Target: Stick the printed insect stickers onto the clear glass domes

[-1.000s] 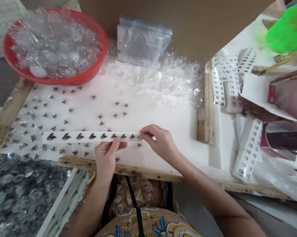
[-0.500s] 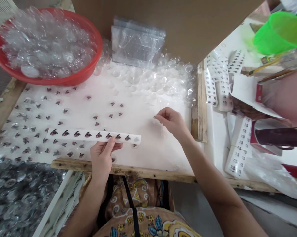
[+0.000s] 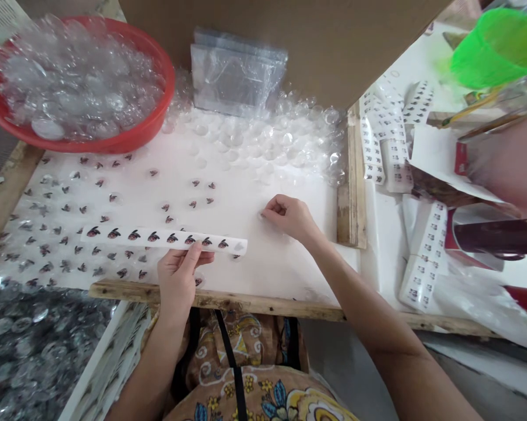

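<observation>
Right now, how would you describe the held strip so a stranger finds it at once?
Start at the white tabletop edged with wood. Near its front edge, the left hand grips a long strip. Unlike the other strips lying beyond the right edge, it is in hand and shows a single row of dark prints.

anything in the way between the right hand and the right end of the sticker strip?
Nothing visible. White tabletop shows between the right hand and that end of the sticker strip. The left hand pinches the strip further left, off that path.
</observation>
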`<control>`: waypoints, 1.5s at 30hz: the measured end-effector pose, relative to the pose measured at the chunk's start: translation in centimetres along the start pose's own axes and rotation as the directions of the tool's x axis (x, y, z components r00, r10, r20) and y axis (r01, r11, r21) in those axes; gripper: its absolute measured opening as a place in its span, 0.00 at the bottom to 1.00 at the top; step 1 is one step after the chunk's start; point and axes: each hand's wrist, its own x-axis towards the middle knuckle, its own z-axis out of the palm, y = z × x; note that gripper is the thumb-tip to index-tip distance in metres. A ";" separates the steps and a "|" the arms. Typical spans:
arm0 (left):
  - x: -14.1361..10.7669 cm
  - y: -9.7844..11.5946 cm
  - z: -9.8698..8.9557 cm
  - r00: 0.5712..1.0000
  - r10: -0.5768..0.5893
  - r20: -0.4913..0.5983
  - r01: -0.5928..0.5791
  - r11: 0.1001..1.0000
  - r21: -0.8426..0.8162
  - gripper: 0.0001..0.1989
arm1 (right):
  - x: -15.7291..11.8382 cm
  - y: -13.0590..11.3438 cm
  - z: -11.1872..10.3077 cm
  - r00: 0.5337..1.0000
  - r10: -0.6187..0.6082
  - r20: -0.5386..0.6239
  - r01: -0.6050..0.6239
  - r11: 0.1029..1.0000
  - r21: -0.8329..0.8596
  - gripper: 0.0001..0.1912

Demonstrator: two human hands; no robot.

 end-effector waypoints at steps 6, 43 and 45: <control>-0.1 -0.1 -0.1 1.000 -0.013 0.010 0.013 1.000 0.011 0.10 | -0.9 0.1 2.3 0.966 -0.240 -0.099 0.217 0.955 -0.203 0.03; 0.0 -0.3 -0.2 1.000 0.010 0.009 -0.011 0.992 0.126 0.11 | -2.5 2.6 -2.3 0.997 0.005 0.075 -0.008 0.999 0.042 0.11; 0.0 -0.2 -0.2 1.000 0.009 0.009 -0.010 0.991 0.134 0.11 | -2.5 2.6 -1.9 0.998 0.000 0.061 0.001 1.000 -0.018 0.10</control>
